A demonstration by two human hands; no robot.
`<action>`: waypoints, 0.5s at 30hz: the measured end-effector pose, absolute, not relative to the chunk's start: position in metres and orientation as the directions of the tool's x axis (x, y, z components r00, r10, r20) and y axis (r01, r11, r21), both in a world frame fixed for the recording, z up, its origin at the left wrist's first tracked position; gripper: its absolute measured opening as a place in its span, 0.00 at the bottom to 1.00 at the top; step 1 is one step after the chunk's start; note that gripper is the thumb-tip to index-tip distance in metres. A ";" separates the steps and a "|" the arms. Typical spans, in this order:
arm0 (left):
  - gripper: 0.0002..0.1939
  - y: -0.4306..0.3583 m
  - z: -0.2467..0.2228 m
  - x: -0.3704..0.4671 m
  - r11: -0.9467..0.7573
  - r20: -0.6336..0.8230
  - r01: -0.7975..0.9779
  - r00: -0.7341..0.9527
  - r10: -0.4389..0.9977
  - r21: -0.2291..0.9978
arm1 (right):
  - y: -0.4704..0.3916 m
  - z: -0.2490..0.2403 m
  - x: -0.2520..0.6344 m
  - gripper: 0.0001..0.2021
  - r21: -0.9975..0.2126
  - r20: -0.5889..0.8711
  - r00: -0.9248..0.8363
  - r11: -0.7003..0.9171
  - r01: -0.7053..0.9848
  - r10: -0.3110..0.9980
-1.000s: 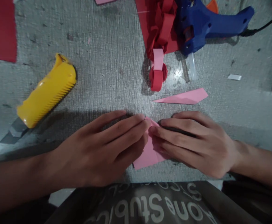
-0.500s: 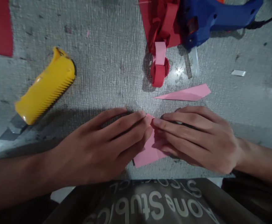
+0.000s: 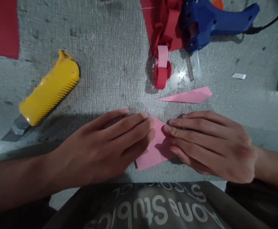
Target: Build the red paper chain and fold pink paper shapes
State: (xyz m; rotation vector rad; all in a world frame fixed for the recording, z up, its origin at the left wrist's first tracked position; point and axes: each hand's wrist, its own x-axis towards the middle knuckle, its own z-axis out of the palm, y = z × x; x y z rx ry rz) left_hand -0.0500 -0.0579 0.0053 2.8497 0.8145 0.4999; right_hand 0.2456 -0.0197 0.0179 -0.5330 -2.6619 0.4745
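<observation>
pink paper (image 3: 156,149) half hidden under both hands, red sheet (image 3: 2,28) and glue gun (image 3: 215,22) cropped

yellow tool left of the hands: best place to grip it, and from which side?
Judging by shape, grip the yellow tool around its smooth rounded body, coming from above on its upper-left side. It lies flat and diagonal on the table, with the ridged edge along its lower-right side and a grey blade-like end at its lower-left, so keep off those.
</observation>
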 end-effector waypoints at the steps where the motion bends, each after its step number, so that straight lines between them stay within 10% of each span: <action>1: 0.14 -0.058 0.005 -0.051 -0.845 0.279 0.487 0.798 0.534 0.222 | -0.020 0.019 0.246 0.04 -0.396 0.294 -0.853 0.867 0.302 0.431; 15: 0.14 -0.060 0.002 -0.053 -0.853 0.277 0.486 0.807 0.521 0.190 | -0.023 0.025 0.246 0.08 -0.392 0.305 -0.827 0.853 0.344 0.473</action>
